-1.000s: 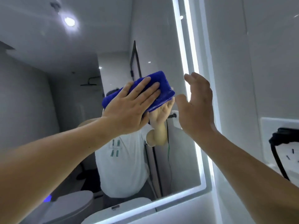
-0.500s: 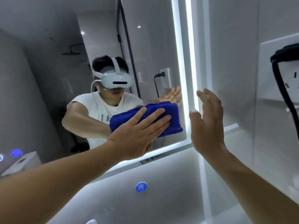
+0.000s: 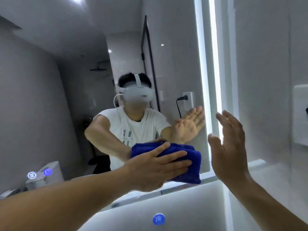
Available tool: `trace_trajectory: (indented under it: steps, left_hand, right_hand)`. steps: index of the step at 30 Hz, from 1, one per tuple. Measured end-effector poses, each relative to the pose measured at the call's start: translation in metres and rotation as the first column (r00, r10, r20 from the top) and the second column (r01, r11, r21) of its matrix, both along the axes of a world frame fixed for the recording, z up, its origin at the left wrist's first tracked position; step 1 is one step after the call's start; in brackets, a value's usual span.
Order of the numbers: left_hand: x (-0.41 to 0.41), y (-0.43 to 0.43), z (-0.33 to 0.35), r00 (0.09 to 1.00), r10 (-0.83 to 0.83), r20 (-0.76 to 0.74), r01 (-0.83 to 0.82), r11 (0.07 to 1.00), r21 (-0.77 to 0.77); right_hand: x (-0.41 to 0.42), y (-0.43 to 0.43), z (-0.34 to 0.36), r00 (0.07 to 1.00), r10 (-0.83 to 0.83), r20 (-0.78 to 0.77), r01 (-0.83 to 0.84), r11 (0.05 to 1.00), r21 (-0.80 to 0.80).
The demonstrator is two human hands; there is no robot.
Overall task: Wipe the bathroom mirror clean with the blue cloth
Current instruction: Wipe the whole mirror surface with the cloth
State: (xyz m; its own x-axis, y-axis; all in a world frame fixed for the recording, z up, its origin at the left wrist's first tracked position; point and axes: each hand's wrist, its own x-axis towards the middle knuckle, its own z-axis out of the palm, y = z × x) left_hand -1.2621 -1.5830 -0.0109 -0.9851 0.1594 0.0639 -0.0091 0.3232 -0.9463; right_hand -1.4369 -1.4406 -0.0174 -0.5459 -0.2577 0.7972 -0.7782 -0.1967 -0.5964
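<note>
The mirror (image 3: 50,97) carries a lit strip (image 3: 200,64) along its right edge. The right grip (image 3: 231,147) is open, fingers straight, just beside that edge, holding nothing. The left grip (image 3: 155,169) lies flat, fingers straight, pressing the folded blue cloth (image 3: 191,157) against the mirror's lower right corner.

Smooth pale grey wall tiles (image 3: 266,47) fill 2 o'clock. A long bright white light strip (image 3: 214,64) glows at 1 o'clock. A round blue spot (image 3: 158,219) sits at 6 o'clock.
</note>
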Motion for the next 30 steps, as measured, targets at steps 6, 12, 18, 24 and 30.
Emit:
trace_trajectory:
  steps: [6,12,18,24,30]
  left_hand:
    - [0.020,-0.004,0.112,0.962,0.015,-0.273,-0.006,0.999,0.033]
    - [0.042,-0.014,0.226,0.786,0.075,-0.614,-0.018,0.995,0.098]
    - [0.077,-0.031,0.325,0.698,0.089,-0.711,-0.033,0.995,0.093]
    - [0.104,-0.039,0.405,0.573,0.094,-0.814,0.035,0.990,0.139]
    - [0.133,-0.051,0.428,0.420,0.101,-0.902,0.127,0.977,0.169]
  right_hand:
    - [0.013,-0.017,0.066,0.991,0.129,-0.016,-0.130,0.971,-0.199]
    - [0.052,-0.035,0.146,0.980,0.147,-0.137,-0.175,0.957,-0.230]
    - [0.103,-0.055,0.225,0.965,0.110,-0.236,-0.172,0.950,-0.260]
    - [0.141,-0.083,0.289,0.961,0.062,-0.268,-0.136,0.954,-0.268]
    - [0.185,-0.096,0.320,0.954,0.002,-0.301,-0.100,0.945,-0.310]
